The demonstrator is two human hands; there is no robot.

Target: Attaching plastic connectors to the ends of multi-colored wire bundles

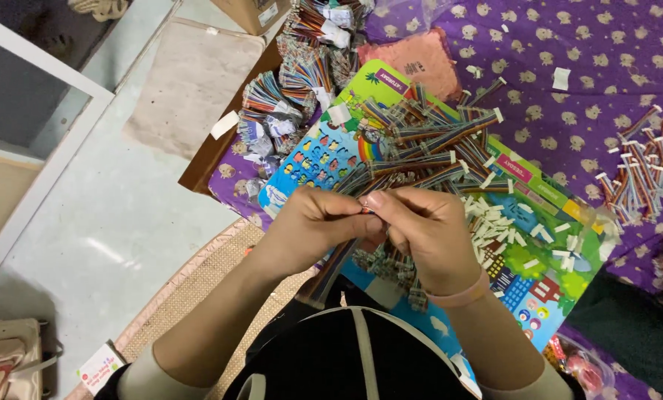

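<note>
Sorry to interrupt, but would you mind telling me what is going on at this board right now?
A person is working with both hands over a colourful picture board. The left hand and right hand pinch the end of a multicoloured ribbon cable strip between them. A loose pile of similar strips lies on the board, small white connector pieces sit to the right, and bundled strips lie beyond on the purple cloth.

Even, soft indoor light falls from above, leaving only faint shadows under the forearms. A pale sheen of glare marks the floor (109, 252). Wide-angle distortion bends the edges; fingertips slightly blurred.
</note>
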